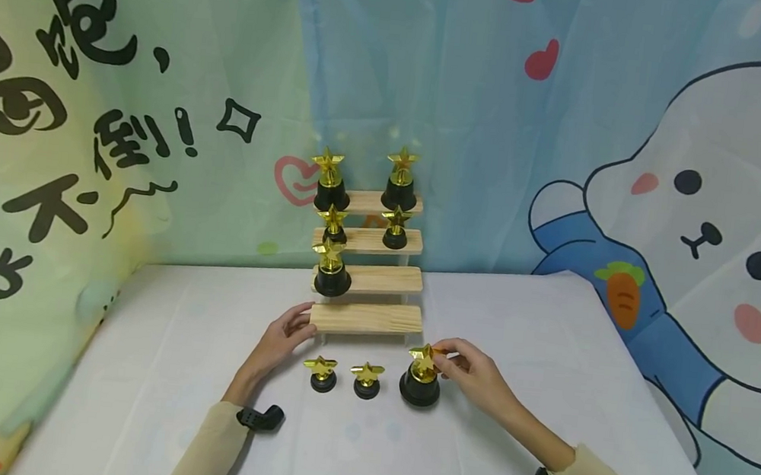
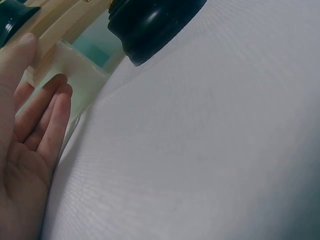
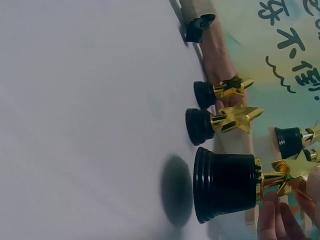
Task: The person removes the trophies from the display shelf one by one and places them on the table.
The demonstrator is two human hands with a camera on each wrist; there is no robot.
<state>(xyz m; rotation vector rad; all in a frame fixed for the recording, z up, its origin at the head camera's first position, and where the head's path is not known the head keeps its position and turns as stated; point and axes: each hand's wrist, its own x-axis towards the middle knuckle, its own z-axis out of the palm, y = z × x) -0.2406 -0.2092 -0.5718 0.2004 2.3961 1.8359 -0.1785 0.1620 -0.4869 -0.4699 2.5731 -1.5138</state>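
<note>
My right hand (image 1: 467,372) pinches a large gold star trophy (image 1: 420,386) by its star. In the right wrist view the black base of this trophy (image 3: 227,185) is raised off the cloth, its shadow apart from it. My left hand (image 1: 284,339) holds the left end of the lowest plank of a stepped wooden display stand (image 1: 367,319). The left wrist view shows its thumb (image 2: 22,55) against the plank, the other fingers (image 2: 55,120) loosely bent below. Two small star trophies, one on the left (image 1: 322,376) and one in the middle (image 1: 366,381), stand upright before the stand.
Several star trophies occupy the upper steps: two on the top (image 1: 400,182), two on the one below (image 1: 395,230), and one at the left of the third (image 1: 332,273). A white cloth (image 1: 168,370) covers the table. A printed curtain (image 1: 437,82) hangs behind.
</note>
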